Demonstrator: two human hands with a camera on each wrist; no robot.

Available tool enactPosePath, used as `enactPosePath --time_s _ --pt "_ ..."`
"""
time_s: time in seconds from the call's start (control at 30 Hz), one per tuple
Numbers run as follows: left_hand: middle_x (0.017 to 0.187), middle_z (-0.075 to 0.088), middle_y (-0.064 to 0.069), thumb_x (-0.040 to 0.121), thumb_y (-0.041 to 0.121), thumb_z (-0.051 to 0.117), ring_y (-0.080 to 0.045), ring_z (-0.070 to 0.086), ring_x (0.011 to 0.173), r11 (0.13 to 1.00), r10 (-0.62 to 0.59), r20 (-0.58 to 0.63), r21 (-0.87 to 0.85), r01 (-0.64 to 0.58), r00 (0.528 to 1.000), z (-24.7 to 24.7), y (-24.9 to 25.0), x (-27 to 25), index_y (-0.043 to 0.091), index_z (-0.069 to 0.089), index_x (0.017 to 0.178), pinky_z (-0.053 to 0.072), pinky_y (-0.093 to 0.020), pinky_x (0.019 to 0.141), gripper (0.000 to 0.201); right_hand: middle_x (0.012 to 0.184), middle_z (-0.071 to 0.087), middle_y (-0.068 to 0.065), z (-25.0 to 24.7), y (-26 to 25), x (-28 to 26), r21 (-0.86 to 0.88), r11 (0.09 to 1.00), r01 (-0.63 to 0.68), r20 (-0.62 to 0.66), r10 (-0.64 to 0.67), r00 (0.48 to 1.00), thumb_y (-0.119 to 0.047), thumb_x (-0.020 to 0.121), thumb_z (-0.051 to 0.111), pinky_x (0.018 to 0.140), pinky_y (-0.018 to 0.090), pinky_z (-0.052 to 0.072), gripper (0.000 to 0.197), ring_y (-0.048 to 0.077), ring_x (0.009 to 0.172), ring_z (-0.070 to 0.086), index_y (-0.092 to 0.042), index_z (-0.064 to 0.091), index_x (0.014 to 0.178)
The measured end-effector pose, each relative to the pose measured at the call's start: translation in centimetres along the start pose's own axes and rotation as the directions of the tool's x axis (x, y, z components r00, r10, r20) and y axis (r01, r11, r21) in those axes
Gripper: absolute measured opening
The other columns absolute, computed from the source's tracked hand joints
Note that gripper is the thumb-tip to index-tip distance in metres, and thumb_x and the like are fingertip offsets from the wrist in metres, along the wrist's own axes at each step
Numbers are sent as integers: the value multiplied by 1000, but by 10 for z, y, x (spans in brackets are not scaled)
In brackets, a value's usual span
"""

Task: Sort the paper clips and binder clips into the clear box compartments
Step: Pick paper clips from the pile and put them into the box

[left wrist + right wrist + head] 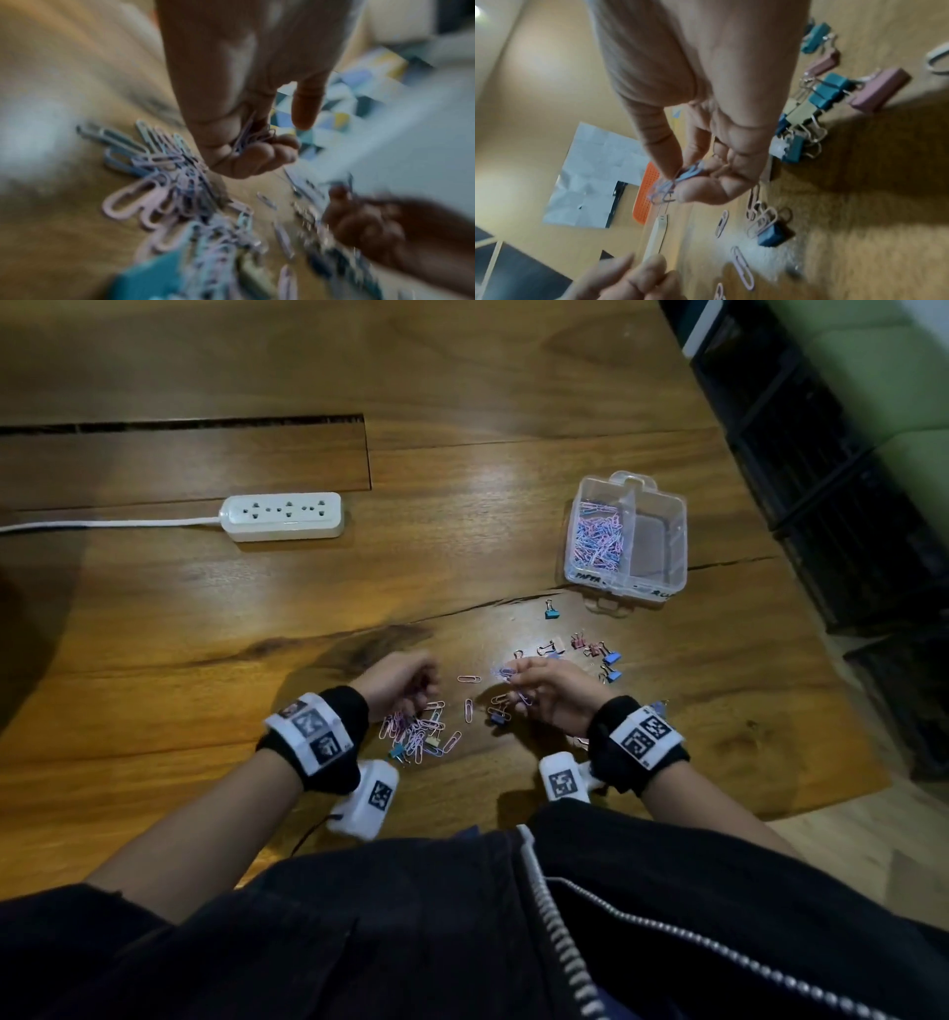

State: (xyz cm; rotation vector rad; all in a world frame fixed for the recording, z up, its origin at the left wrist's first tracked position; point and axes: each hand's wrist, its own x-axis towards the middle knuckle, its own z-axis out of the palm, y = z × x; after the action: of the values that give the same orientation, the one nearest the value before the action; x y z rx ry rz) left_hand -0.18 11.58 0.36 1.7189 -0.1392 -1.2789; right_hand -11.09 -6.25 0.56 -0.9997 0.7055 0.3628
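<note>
While paper clips (pixel 680 178) are pinched in the right hand (pixel 552 690) and bunched in the curled left hand (pixel 398 683), both grips should be kept tight until the clear box (pixel 626 541) is reached.

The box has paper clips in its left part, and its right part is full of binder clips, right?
Not quite. In the head view the box holds paper clips in its left part, but its right part is empty. The binder clips still lie on the table.
</note>
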Motion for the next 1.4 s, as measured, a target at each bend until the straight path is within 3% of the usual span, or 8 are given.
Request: enactPosePath --time_s 0.1,0.23,0.5,0.7,0.87,1.13,1.3,1.4 --pt "77 50 5 84 26 64 -14 48 73 682 109 85 718 -137 990 9 -7 -3 20 50 76 38 -23 58 17 77 53 7 0 6 0 177 983 -39 10 38 999 0 89 36 49 15 50 19 10 56 56 -5 54 87" --pt "104 59 -1 76 34 71 -20 55 98 217 127 150 960 -175 980 13 -13 -6 18 58 103 41 -28 74 34 76 49 9 1 14 2 272 961 -42 0 44 999 -1 89 32 48 15 48 23 12 57 50 -2 53 81" --pt "90 69 -2 89 39 53 -14 55 73 209 243 159 955 -212 957 7 -10 -5 16 69 93 39 -24 61 29 70 49 1 1 16 -5 13 1000 26 -19 -26 999 -2 90 46 47 14 41 17 8 59 47 -11 52 77" --pt "73 50 14 79 36 68 -3 45 66 380 179 197 890 -253 964 0 3 -5 20 66 98 32 -19 53 24 77 52 9 -4 21 -9 146 988 40 -99 -25 995 16 85 34 59 19 48 29 18 71 55 -7 51 87" --pt "106 63 5 76 36 70 -14 57 98 132 52 256 956 -261 965 2 -4 -10 27 60 111 41 -24 72 37 69 46 3 6 20 -13 -103 990 96 -158 -111 981 15 82 29 51 17 34 32 11 59 42 -8 49 73" --pt "115 62 1 78 30 69 -16 55 106 134 40 260 956 -263 965 2 -5 -8 24 59 115 39 -25 76 39 95 49 1 20 39 2 -947 322 2 -152 -453 879 -28 77 68 76 23 35 27 14 87 44 -16 48 89" --pt "106 66 2 79 34 68 -15 58 98 103 76 282 952 -289 956 -6 -6 -3 23 67 102 41 -25 73 25 108 49 3 9 31 -5 -937 342 -70 -214 -405 889 -18 78 68 81 23 33 30 12 94 39 -12 50 101" --pt "96 68 -1 81 36 66 -13 54 81 266 140 279 914 -307 950 -5 -5 -2 17 69 92 41 -26 71 22 115 49 6 -1 27 -11 -942 321 -92 -233 -436 869 -16 79 66 82 22 32 28 12 96 39 -15 52 103"
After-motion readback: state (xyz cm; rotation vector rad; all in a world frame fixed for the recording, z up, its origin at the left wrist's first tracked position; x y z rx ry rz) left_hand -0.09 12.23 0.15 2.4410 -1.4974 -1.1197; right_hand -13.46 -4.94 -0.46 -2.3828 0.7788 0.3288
